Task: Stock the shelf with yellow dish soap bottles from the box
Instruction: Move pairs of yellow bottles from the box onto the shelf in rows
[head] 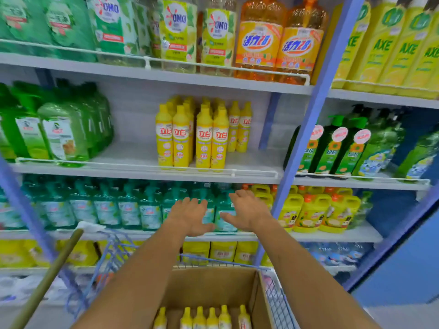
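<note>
Both my hands were empty. My left hand (190,216) and right hand (247,212) hung side by side with fingers straight and spread, backs toward me, gripping nothing, in front of the teal pump bottles (128,210) one level down from the target shelf.

The yellow dish soap bottles in the box (199,317) sat below my hands and closer to my body, between my two forearms. They stood upright in a row running left to right, caps up, so their long axis was vertical. Neither hand looked plainly nearer to them. The cardboard box (255,295) rested in a blue wire cart (111,252).

Above my hands, the matching yellow bottles on the shelf (190,136) stood in a block against the front rail. The middle shelf (133,150) showed bare board to their left. I judged the next move meant pulling back and down, then taking a bottle by its neck from above.
</note>
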The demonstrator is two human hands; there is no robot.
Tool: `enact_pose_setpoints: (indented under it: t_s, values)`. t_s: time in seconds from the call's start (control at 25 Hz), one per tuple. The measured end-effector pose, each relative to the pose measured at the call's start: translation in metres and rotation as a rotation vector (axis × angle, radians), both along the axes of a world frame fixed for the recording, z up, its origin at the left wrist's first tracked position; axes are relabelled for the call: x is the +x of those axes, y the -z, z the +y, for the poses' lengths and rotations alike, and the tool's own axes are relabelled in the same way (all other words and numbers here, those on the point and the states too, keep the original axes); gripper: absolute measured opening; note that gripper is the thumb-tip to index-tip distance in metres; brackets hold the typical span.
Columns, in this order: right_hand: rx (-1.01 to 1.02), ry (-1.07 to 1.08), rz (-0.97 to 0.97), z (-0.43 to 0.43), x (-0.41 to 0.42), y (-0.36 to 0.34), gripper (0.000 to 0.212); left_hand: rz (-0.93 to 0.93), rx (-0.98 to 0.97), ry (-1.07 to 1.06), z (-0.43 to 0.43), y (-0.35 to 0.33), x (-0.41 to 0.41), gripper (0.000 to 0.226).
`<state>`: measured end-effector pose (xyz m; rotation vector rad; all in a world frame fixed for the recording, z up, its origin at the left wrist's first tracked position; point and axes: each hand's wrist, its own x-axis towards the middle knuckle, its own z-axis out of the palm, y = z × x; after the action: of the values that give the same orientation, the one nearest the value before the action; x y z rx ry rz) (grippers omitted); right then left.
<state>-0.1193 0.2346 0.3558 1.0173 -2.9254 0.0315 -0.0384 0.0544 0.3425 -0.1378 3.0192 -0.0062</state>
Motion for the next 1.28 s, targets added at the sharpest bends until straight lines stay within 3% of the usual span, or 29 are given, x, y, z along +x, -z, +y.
enact_pose_setpoints:
  t_s: [0.2, 0.56, 0.68, 0.76, 0.92, 1.12, 1.28]
  values:
    - [0.049, -0.056, -0.153, -0.023, 0.030, 0.081, 0.072, -0.135, 0.045, -0.127, -0.025, 0.061, 0.042, 0.084]
    - [0.188, 0.018, -0.492, 0.018, 0.047, 0.264, 0.066, -0.463, 0.181, -0.206, 0.014, 0.244, 0.065, 0.071]
    - [0.215, 0.084, -0.608, 0.039, 0.045, 0.323, 0.056, -0.531, 0.233, -0.210, 0.017, 0.303, 0.063, 0.078]
    - [0.207, 0.131, -0.653, 0.047, 0.039, 0.365, 0.059, -0.579, 0.257, -0.234, 0.010, 0.345, 0.056, 0.081]
    - [0.222, 0.199, -0.716, 0.053, 0.028, 0.438, 0.067, -0.641, 0.286, -0.243, -0.006, 0.428, 0.046, 0.081]
    - [0.094, 0.281, -0.781, 0.052, 0.012, 0.524, 0.067, -0.641, 0.336, -0.300, -0.014, 0.517, 0.039, 0.075]
    - [0.033, 0.346, -0.793, 0.049, 0.007, 0.568, 0.070, -0.616, 0.447, -0.354, -0.014, 0.564, 0.037, 0.085]
